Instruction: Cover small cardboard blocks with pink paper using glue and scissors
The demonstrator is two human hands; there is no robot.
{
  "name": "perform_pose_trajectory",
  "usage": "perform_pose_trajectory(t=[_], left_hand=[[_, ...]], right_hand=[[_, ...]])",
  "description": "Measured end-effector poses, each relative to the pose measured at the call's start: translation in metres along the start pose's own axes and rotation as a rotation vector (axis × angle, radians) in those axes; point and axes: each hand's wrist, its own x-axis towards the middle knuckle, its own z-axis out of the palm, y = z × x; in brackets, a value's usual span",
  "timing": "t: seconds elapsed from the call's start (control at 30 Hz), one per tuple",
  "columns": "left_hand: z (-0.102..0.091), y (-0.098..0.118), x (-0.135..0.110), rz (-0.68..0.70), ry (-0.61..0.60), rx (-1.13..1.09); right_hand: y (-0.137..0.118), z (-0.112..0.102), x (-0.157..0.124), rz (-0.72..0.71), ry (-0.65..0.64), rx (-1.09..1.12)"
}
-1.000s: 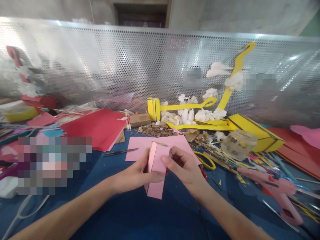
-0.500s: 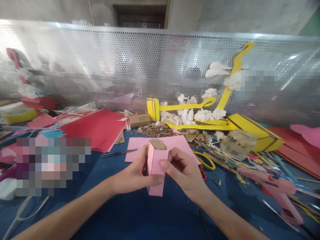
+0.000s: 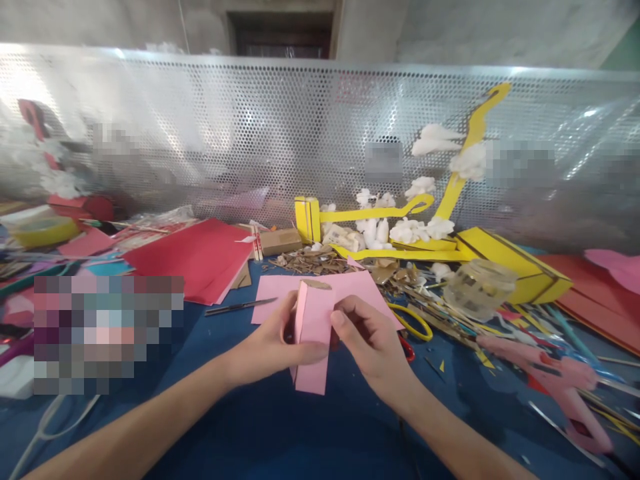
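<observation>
A small oblong box of brown cardboard faced in pink paper (image 3: pixel 315 315) is held up over the blue tabletop (image 3: pixel 225 433), in front of the person. The left hand (image 3: pixel 273 348) grips it around the middle, thumb laid across the broad front face. The right hand (image 3: pixel 373 350) has thumb and bent fingers drawn together at the right edge of that face; whether they pinch the edge or only press on it, I cannot tell.

The covering looks well along but unfinished: smooth pink paper lies over the broad front and the narrow left side, with a thin dark line along the corner between them, while the top end shows bare brown cardboard. The back and right side are hidden, and I cannot tell whether the paper runs past the lower end.

Just beyond the box, a flat pink paper sheet (image 3: pixel 265 299) lies on the tabletop, with a slim dark pointed tool (image 3: pixel 235 308) overlapping its left edge. Behind the sheet is a heap of brown cardboard scraps (image 3: pixel 303 260). Farther right lie a large yellow box with dark edge strips (image 3: pixel 515 267), which looks more complete, and a pink glue gun (image 3: pixel 570 377), untouched by either hand.
</observation>
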Motion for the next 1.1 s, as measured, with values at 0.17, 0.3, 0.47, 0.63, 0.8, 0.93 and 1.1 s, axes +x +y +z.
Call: perform_pose_trajectory(t=[0.17, 0.3, 0.47, 0.63, 0.8, 0.93, 1.1], left_hand=[[-0.001, -0.001, 0.003, -0.098, 0.188, -0.128], [-0.002, 0.002, 0.004, -0.137, 0.258, -0.163], [0.001, 0.006, 0.005, -0.142, 0.288, -0.186], [0.002, 0.004, 0.006, -0.126, 0.272, -0.216], [-0.002, -0.002, 0.006, -0.127, 0.254, -0.182], [-0.003, -0.005, 0.006, -0.088, 0.278, -0.111], [-0.012, -0.003, 0.010, -0.044, 0.309, 0.014]], right_hand=[[0.004, -0.002, 0.002, -0.016, -0.013, 0.037], [0.005, 0.000, 0.000, 0.025, -0.062, 0.054], [0.006, 0.005, -0.005, 0.054, -0.121, 0.021], [0.009, 0.010, -0.004, 0.055, -0.100, -0.052], [0.009, 0.010, -0.004, 0.063, -0.092, -0.065], [0.010, 0.012, -0.005, 0.069, -0.105, -0.082], [0.014, 0.004, 0.000, 0.061, -0.066, -0.130]])
